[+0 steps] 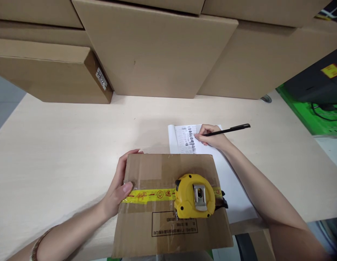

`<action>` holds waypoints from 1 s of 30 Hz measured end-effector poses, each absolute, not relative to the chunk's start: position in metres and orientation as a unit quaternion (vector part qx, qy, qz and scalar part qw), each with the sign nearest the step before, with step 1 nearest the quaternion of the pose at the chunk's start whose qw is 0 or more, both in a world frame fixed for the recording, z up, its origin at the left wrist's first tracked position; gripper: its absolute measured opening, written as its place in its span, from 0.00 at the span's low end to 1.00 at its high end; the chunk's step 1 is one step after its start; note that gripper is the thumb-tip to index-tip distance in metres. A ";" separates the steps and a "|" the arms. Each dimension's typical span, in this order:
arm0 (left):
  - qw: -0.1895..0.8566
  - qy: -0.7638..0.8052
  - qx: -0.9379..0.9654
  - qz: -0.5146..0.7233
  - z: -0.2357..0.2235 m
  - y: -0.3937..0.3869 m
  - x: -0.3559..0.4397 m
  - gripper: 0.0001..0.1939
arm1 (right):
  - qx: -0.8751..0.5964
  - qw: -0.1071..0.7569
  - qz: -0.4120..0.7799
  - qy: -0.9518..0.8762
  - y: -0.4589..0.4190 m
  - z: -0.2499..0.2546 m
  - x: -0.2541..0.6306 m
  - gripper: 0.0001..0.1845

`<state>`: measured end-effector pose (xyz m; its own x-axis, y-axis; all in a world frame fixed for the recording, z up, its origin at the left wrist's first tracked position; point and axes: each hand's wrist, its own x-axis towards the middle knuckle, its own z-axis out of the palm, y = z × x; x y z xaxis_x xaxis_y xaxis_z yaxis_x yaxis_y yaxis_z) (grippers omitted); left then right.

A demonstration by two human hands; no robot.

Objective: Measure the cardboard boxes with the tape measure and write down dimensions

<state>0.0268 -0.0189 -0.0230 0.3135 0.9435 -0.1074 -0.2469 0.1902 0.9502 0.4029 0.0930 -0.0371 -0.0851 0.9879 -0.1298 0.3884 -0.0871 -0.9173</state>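
Pen sits pinched in the right hand's fingers, its long axis running rightward from them, the tip hidden above the paper. Left hand fingers grasp the left edge of a box bearing a tape measure to their right; that box blocks part of the paper, and cartons stand beyond both hands' fingers on the counter.

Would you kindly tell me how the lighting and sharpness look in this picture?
Head view: soft light, with a faint shadow on the table left of the paper, and shine on the clip of the tape measure; head view: pen and held box look sharp, though the handwriting is too small to read; head view: the yellow label at far right looks blurred.
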 end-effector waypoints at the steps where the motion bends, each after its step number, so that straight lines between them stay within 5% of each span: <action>1: 0.670 0.384 0.454 0.445 -0.022 -0.019 0.027 0.37 | -0.587 0.336 0.446 -0.587 0.093 -0.037 0.403 0.24; 30: 0.674 0.388 0.453 0.436 -0.021 -0.019 0.025 0.35 | -0.602 0.333 0.421 -0.592 0.091 -0.034 0.405 0.22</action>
<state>0.0252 -0.0186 -0.0209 0.3189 0.9393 -0.1267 -0.2361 0.2082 0.9492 0.4046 0.0914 -0.0335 -0.0546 0.9922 -0.1121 0.4320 -0.0777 -0.8985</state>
